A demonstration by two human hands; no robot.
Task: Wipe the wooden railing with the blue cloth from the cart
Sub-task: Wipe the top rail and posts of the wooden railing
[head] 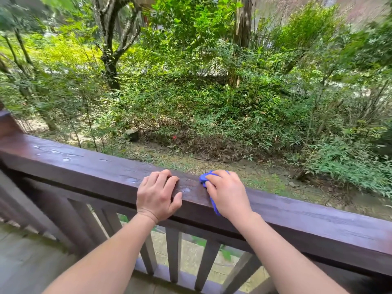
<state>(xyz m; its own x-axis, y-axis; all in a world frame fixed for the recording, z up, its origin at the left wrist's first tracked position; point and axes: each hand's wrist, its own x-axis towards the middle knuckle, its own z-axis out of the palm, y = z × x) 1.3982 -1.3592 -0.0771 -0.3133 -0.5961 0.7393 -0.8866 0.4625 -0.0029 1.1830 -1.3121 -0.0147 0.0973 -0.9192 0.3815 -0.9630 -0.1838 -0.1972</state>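
A dark brown wooden railing (89, 166) runs from the left edge down to the lower right, with wet patches on its top face. My right hand (228, 193) presses a bunched blue cloth (204, 178) onto the top of the rail; most of the cloth is hidden under the palm, and a strip hangs over the near side. My left hand (158, 194) lies flat on the rail just to the left of the cloth, fingers slightly spread, holding nothing.
Vertical balusters (172, 254) stand below the rail, over a wooden deck floor (27, 264). A thicker post (6, 124) rises at the far left. Beyond the railing lie bare ground, dense shrubs and tree trunks (110, 66). No cart is in view.
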